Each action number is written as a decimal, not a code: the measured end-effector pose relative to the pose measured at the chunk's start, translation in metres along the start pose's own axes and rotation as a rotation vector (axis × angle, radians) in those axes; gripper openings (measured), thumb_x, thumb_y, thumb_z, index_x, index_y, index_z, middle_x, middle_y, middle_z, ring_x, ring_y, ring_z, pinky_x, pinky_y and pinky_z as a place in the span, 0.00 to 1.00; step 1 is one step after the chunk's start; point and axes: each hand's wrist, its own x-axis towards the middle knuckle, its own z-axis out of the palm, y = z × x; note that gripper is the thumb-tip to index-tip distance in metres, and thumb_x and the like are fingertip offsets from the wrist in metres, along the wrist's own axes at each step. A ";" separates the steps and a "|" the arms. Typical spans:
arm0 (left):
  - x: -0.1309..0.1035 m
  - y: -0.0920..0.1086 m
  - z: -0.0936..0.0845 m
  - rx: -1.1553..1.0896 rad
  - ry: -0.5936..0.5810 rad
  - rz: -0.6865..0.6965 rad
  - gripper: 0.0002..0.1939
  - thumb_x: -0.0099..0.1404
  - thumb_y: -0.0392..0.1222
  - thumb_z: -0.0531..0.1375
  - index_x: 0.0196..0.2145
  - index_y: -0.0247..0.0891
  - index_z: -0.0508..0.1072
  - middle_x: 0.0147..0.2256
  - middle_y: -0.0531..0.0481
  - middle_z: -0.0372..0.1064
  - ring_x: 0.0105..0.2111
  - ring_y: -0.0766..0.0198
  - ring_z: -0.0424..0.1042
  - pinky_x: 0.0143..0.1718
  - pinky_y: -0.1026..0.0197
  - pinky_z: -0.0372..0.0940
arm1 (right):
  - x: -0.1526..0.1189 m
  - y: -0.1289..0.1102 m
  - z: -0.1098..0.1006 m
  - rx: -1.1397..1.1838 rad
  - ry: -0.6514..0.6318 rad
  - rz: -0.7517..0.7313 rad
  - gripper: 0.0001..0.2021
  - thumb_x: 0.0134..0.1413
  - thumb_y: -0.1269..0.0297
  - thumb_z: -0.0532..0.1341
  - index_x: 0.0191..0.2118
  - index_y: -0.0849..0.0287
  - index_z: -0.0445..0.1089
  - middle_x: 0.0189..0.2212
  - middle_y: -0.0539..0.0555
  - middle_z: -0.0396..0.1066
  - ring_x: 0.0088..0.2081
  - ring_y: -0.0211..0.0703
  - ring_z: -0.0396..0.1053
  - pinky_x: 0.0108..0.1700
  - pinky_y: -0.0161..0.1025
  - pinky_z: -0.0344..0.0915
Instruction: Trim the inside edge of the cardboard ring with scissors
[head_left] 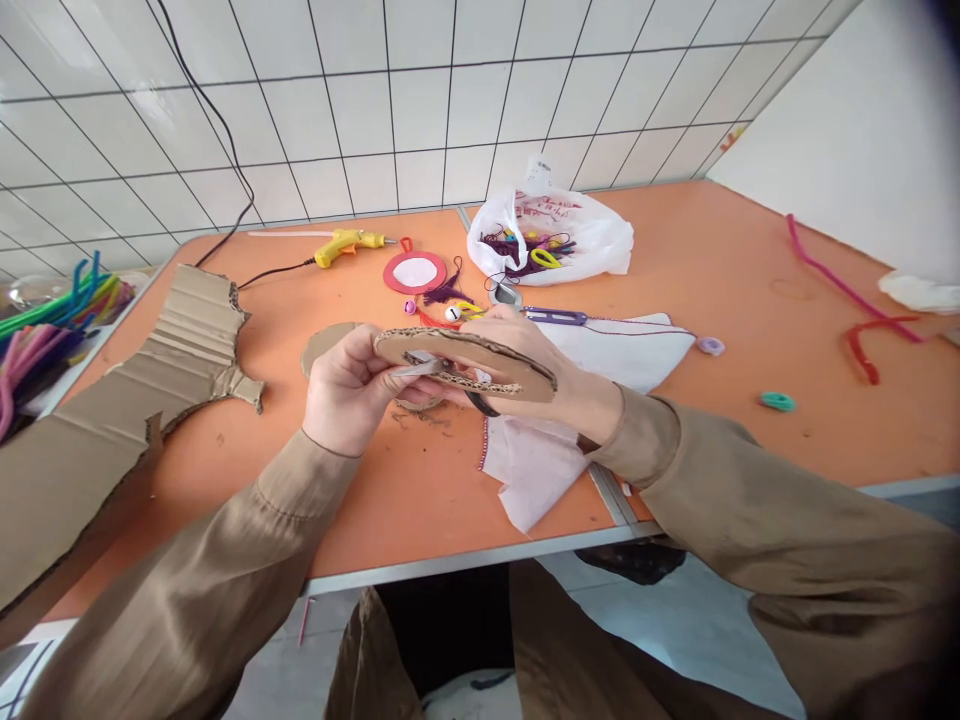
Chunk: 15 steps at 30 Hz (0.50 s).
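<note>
A round piece of cardboard (480,352) with an opening cut in it is held up over the orange table. My left hand (349,390) pinches its left edge between thumb and fingers. Behind and below the cardboard is my right hand (525,350), its fingers wrapped round scissors; a dark handle loop (481,403) shows beneath and the metal blades (420,366) reach through the opening. Another cardboard disc (319,345) lies behind my left hand. Small brown scraps (424,415) are on the table under the hands.
Torn corrugated cardboard (112,420) covers the left side. Behind stand a yellow glue gun (349,246), a red-rimmed disc (414,271) and a white bag (600,240) of threads. White cloth (532,465) lies under my right arm. Pipe cleaners (847,280) are at right.
</note>
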 end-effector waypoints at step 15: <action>-0.003 0.005 0.004 -0.010 -0.013 -0.005 0.18 0.54 0.48 0.75 0.27 0.39 0.71 0.24 0.53 0.79 0.26 0.54 0.82 0.26 0.59 0.79 | -0.001 0.001 0.006 -0.068 0.110 -0.126 0.13 0.70 0.52 0.57 0.48 0.54 0.71 0.25 0.48 0.64 0.28 0.42 0.61 0.36 0.43 0.48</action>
